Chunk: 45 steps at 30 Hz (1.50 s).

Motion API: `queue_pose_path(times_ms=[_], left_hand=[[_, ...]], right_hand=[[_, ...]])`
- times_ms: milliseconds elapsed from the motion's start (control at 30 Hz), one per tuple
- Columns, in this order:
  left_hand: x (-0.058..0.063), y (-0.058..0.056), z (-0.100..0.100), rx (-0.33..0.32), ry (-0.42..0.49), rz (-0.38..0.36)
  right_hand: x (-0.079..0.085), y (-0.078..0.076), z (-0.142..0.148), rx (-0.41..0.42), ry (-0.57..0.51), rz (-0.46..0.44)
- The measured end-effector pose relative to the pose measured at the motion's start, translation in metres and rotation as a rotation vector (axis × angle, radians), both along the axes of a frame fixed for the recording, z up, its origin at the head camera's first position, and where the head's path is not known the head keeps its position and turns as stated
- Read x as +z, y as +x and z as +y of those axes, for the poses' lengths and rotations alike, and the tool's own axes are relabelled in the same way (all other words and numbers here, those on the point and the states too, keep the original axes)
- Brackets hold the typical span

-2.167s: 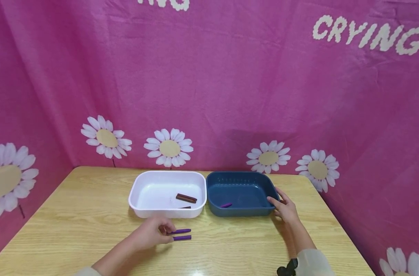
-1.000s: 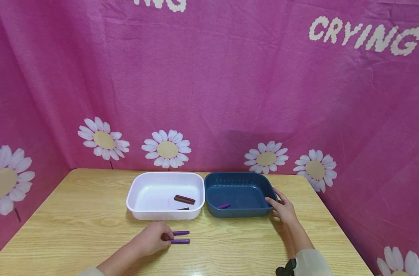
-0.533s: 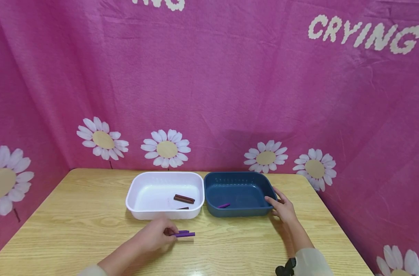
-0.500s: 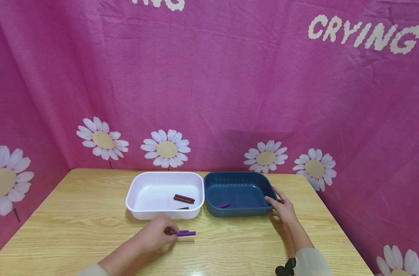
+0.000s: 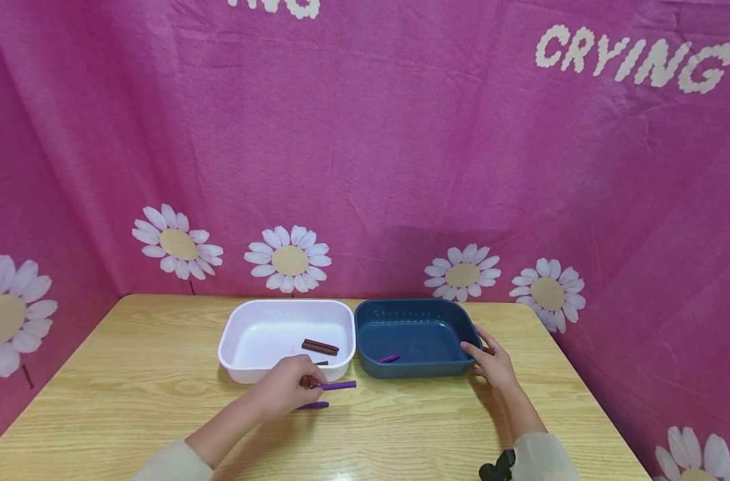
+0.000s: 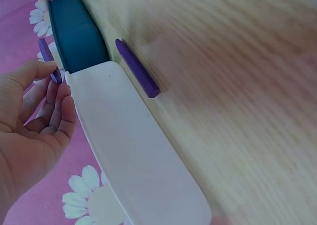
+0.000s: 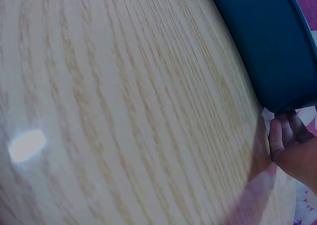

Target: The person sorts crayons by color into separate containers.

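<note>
My left hand (image 5: pixel 288 386) pinches a purple crayon (image 5: pixel 342 385) between thumb and fingers, in front of the white bin (image 5: pixel 240 375) and raised off the table. The left wrist view shows this crayon (image 6: pixel 44 49) standing out past the thumb. A second purple crayon (image 6: pixel 137 69) lies on the table beside the bins, partly behind my hand in the head view. With the thumb over the rim and the fingers outside, my right hand (image 5: pixel 495 364) holds the right end of the dark blue bin (image 5: pixel 421 371). One purple crayon (image 5: pixel 390 359) rests inside that bin.
Brown crayons (image 5: pixel 320 347) lie in the white bin, one partly hidden by its front wall. Both bins stand side by side on the wooden table (image 5: pixel 395 441). A pink curtain (image 5: pixel 365 147) with daisies hangs behind. Something black (image 5: pixel 498 465) sits at my right cuff.
One second ago both crayons lay on the table at my left fingers. My left hand has lifted one and moved up and right toward the bins. The right hand has stayed in place.
</note>
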State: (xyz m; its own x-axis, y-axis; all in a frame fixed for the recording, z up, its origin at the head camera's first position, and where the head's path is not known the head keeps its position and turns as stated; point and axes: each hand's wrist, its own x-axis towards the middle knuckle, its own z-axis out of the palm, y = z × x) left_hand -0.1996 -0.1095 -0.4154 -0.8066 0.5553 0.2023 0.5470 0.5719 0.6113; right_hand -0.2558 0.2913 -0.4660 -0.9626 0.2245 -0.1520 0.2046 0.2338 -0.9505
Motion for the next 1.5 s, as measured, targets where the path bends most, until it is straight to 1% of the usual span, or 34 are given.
queue_pose_path(times_ms=[200, 367, 433, 567, 633, 700, 900, 967, 1233, 1500], left_hand=[[0.004, -0.004, 0.005, -0.001, -0.01, 0.011], [0.008, -0.007, 0.009, 0.012, -0.017, 0.001], [0.008, -0.009, 0.011, 0.01, -0.02, 0.015], [0.008, -0.012, 0.014, -0.001, -0.021, 0.066], [0.009, -0.014, 0.016, 0.001, -0.016, 0.074], [0.009, -0.015, 0.017, 0.008, -0.008, 0.066], [0.01, -0.018, 0.022, 0.051, 0.007, -0.003], [0.01, -0.019, 0.023, 0.058, 0.008, -0.014], [0.012, -0.024, 0.028, 0.062, 0.019, -0.033], [0.018, -0.03, 0.038, 0.058, 0.022, -0.001]], right_hand=[[0.0, -0.001, -0.001, -0.012, -0.011, 0.009], [0.001, -0.001, -0.001, -0.01, -0.006, 0.004], [0.0, -0.001, -0.001, -0.007, -0.006, 0.006], [0.0, 0.0, -0.001, -0.004, -0.014, 0.015], [-0.001, 0.0, 0.0, -0.003, -0.014, 0.014], [-0.001, 0.001, 0.0, -0.002, -0.011, 0.012], [-0.001, 0.001, 0.0, -0.001, -0.019, 0.002], [-0.001, 0.002, 0.0, -0.005, -0.02, 0.003], [-0.002, 0.0, -0.001, -0.018, -0.032, 0.013], [-0.001, -0.002, -0.001, -0.024, -0.027, 0.019]])
